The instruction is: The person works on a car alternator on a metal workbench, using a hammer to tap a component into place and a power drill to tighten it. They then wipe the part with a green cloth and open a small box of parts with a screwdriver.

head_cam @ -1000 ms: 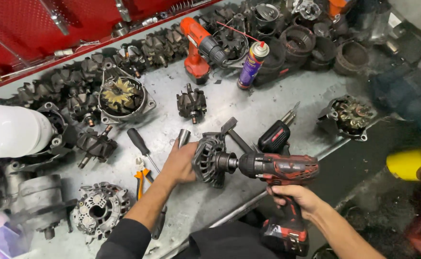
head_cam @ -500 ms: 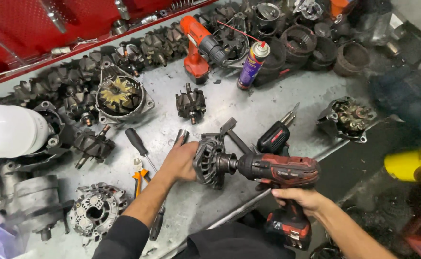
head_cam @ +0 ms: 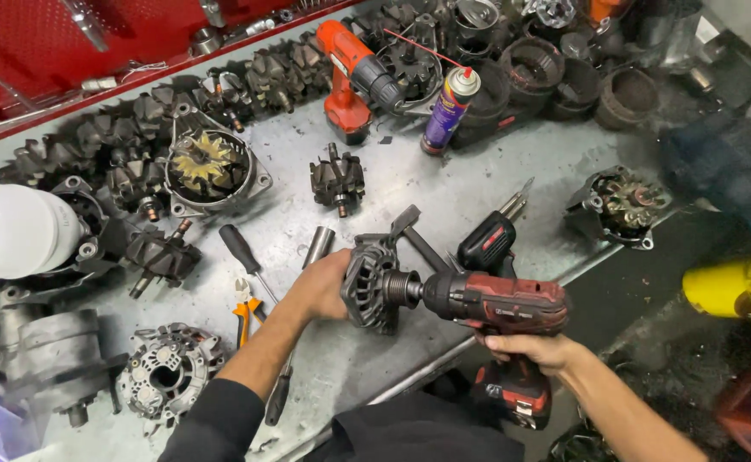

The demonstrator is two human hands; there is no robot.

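My left hand [head_cam: 322, 287] grips the back of a black alternator [head_cam: 372, 282] held on edge over the grey metal bench [head_cam: 444, 192]. My right hand [head_cam: 534, 349] is closed on the handle of a red and black cordless impact driver [head_cam: 495, 301]. The driver's nose points left and sits against the pulley at the alternator's front. A black soldering gun [head_cam: 488, 242] lies just behind the driver.
Rotors [head_cam: 338, 178], alternator housings [head_cam: 208, 167] and a casing [head_cam: 167, 370] are strewn over the bench. An orange drill [head_cam: 350, 68] and a spray can [head_cam: 448, 107] stand at the back. A screwdriver [head_cam: 243, 251], orange-handled pliers [head_cam: 244, 310] and a metal socket [head_cam: 318, 245] lie near my left arm. A yellow object [head_cam: 739, 287] sits at right.
Both hands, the alternator and the driver hold nearly the same place; the view has only shifted slightly.
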